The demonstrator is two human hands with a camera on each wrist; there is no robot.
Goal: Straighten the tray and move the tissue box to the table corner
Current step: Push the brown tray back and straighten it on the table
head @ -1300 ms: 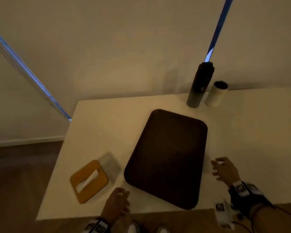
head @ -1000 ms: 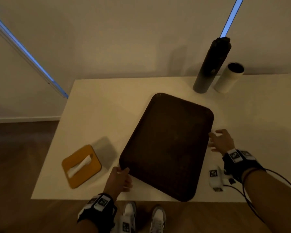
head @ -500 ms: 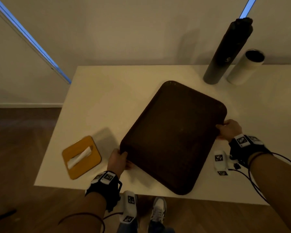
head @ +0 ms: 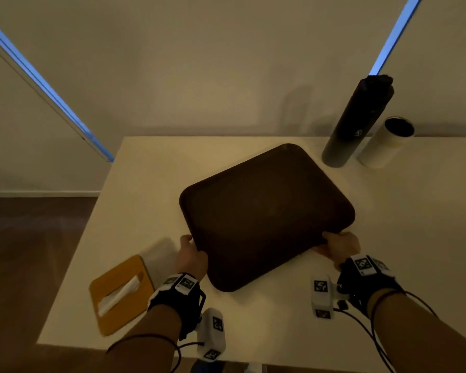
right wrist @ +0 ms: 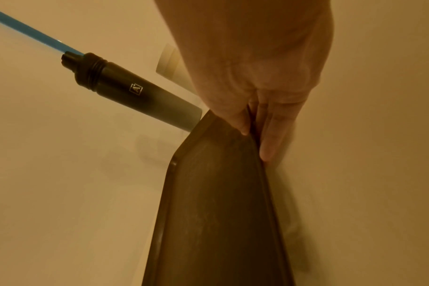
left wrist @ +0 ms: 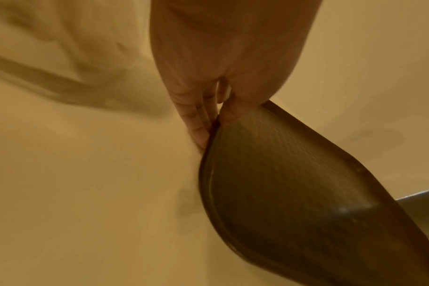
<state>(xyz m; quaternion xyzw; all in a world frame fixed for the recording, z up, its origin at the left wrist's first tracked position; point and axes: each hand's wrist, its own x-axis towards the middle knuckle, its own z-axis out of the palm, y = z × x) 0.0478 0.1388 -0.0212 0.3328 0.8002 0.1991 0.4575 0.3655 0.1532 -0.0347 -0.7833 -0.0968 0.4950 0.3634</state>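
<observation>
A dark brown tray [head: 264,214] lies skewed on the white table, one corner pointing toward me. My left hand [head: 190,254] pinches its left rim, thumb on top and fingers underneath, as the left wrist view shows on the tray [left wrist: 306,183]. My right hand [head: 339,244] pinches the right rim the same way, seen close on the tray [right wrist: 220,193] in the right wrist view. The tissue box [head: 121,293], orange-topped with a white tissue sticking out, sits near the table's front left, just left of my left wrist.
A tall black bottle [head: 357,122] and a white cup [head: 385,142] stand at the back right, close to the tray's far corner. The table [head: 145,189] has its left edge and front edge near; wooden floor lies beyond.
Both hands reached the tray and took hold of its rims. The tray has turned clockwise, its long side now lying more across the table. The tissue box has not moved.
</observation>
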